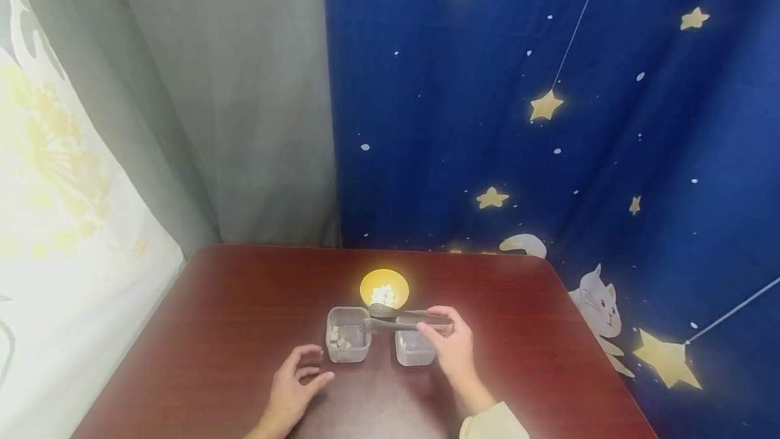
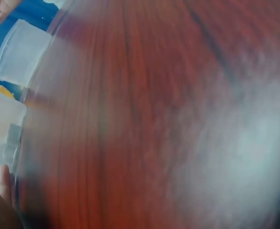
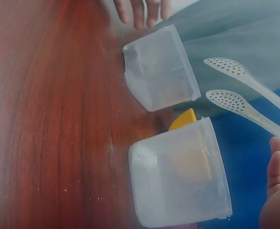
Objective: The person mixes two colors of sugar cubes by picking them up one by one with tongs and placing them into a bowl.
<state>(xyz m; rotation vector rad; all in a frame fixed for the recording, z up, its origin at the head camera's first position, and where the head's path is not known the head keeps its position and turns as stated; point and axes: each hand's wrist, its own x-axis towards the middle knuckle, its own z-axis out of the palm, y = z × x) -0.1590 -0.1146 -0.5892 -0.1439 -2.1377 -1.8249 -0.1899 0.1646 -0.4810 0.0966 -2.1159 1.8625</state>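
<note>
My right hand [image 1: 437, 329] grips the handle end of grey slotted tongs [image 1: 405, 320], which lie level above two clear plastic tubs. The tong tips [image 3: 228, 83] stand apart with nothing between them. The left tub [image 1: 348, 335] holds a few pale pieces; the right tub [image 1: 415, 348] sits under my right hand. Behind them a yellow bowl [image 1: 384, 288] holds white pieces. My left hand [image 1: 317, 366] rests on the table just left of the left tub with its fingers relaxed, holding nothing. In the right wrist view the left tub [image 3: 159, 69] is above and the right tub [image 3: 178, 176] below.
The red-brown wooden table [image 1: 231, 330] has its far edge against a grey curtain and a blue star-print cloth [image 1: 548, 120]. A pale flowered curtain [image 1: 61, 222] hangs along the left side. The left wrist view is blurred and shows mostly tabletop [image 2: 154, 119].
</note>
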